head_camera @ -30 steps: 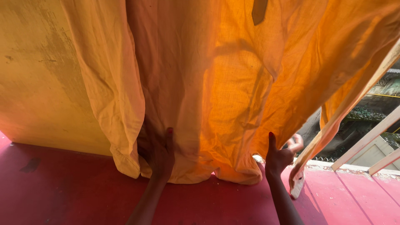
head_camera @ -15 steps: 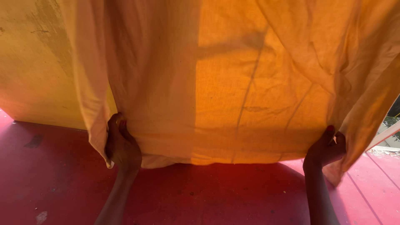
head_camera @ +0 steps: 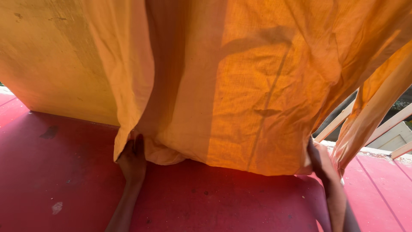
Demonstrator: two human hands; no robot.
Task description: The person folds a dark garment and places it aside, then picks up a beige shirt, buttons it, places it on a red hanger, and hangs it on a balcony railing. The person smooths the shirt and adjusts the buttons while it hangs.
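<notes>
A large orange cloth [head_camera: 257,86] hung down across most of the view, its lower hem reaching almost to the red floor [head_camera: 64,172]; sunlight passed through the fabric from behind, so the right portion glowed brighter than the shaded fold at centre-left.

The left hand [head_camera: 132,160] was raised to the lower left part of the hem, fingers extended upward against the cloth beside a hanging fold; the fingertips disappeared behind the fabric, so whether they pinched the hem or merely pressed on it could not be told. The right hand [head_camera: 321,160] met the lower right corner of the same panel; its fingers were likewise hidden by the hem, and a closed grasp could not be confirmed, though the corner appeared drawn toward it.

The two hands stood well apart, one at each end of the lower hem; this spacing appeared to keep the panel between them spread fairly flat, whereas the unsupported cloth to the left fell into a loose vertical fold. A second strip of orange fabric [head_camera: 369,120] hung at the far right; pale railing bars [head_camera: 395,124] showed behind it, beyond a light-coloured ledge at the floor's edge.
</notes>
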